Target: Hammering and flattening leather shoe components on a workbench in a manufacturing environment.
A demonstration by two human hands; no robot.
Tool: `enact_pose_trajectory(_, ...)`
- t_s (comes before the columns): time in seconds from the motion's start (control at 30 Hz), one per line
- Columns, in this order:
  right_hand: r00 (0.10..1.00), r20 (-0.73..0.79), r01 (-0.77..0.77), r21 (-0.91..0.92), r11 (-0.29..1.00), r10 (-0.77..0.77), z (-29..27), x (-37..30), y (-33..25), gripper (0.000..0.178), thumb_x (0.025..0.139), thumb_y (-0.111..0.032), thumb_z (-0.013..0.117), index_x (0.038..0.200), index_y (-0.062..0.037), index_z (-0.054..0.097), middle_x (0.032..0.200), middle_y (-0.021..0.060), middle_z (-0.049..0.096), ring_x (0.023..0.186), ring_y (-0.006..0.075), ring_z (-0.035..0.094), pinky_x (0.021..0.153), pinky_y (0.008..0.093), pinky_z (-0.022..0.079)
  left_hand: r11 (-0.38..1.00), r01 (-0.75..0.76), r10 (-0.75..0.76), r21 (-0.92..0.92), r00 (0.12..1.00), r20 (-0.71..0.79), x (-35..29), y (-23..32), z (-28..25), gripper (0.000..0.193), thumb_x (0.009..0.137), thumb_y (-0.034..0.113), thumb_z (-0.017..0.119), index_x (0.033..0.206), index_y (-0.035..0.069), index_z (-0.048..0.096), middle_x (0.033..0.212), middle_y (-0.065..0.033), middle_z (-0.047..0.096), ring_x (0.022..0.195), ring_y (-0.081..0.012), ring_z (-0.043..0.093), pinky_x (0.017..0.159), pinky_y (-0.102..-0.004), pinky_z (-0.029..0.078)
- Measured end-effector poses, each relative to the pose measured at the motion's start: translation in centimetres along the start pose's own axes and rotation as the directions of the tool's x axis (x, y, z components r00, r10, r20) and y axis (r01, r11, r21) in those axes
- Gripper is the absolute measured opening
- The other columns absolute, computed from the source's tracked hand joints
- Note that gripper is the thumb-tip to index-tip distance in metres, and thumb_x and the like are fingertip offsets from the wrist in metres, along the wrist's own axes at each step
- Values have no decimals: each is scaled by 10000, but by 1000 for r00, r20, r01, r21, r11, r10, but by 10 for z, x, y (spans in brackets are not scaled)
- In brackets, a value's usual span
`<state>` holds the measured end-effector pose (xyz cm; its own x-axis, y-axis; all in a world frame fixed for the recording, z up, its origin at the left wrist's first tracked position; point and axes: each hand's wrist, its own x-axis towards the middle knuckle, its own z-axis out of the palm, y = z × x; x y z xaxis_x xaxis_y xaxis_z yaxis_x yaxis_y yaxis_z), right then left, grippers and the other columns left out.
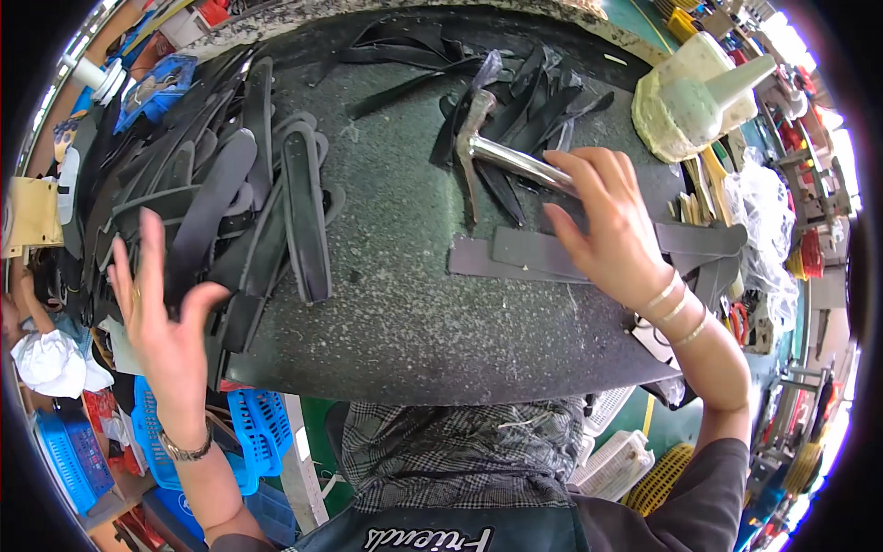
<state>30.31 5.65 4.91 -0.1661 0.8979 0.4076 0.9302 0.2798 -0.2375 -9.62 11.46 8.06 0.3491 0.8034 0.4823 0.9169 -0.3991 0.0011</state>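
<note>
My left hand is raised with spread fingers beside a heap of black straps and holds nothing. The straps are long with rounded ends, and some are folded into loops. At the right, my right hand curls loosely around the handle end of a hammer, the thumb apart from the fingers. The hammer has a shiny metal handle, and its head lies by a second bunch of dark strips. Flat dark grey strips extend under my right hand.
The work surface is a dark, speckled worktable. A pale green bottle with a nozzle stands by a cream block at the back right. Clear plastic lies at the right edge. Blue baskets stand below left. Another person's white cap shows far left.
</note>
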Motion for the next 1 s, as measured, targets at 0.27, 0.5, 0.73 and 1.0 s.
enact_pose_trajectory(0.27, 990, 71, 111, 104, 988, -119, 21, 40, 26, 306, 798, -24, 663, 1090, -6, 575, 931, 141, 569, 910, 332, 563, 823, 401, 468, 819, -374, 328, -434, 927, -181, 120, 103, 102, 142, 854, 184, 704, 952, 92, 750, 1027, -46, 724, 1085, -232, 614, 957, -385, 388)
enact_pose_trajectory(0.5, 895, 306, -428, 380, 820, 325, -14, 32, 35, 244, 891, -201, 690, 934, 26, 609, 684, 103, 562, 620, 158, 523, 571, 325, 427, 786, -98, 65, -610, 995, -75, 175, 133, 139, 129, 806, 19, 630, 855, 28, 749, 788, -186, 699, 746, -332, 705, 711, -376, 565)
enact_pose_trajectory(0.73, 798, 198, -590, 447, 672, 569, -21, 34, 39, 412, 900, -376, 707, 785, -10, 556, 652, -48, 459, 629, 42, 394, 545, 237, 341, 347, 244, -31, -906, 968, 249, 134, 119, 86, 145, 857, 3, 672, 1000, -10, 692, 812, -28, 693, 701, -45, 608, 624, -198, 483)
enact_pose_trajectory(1.0, 835, 233, -461, 793, 399, 499, 47, 122, -18, 246, 767, -38, 757, 914, 123, 644, 839, 124, 691, 772, 156, 681, 660, 265, 538, 295, 385, -57, -874, 921, 386, 138, 122, 98, 201, 878, 43, 677, 1074, 0, 672, 842, -7, 674, 742, -55, 595, 677, -199, 469)
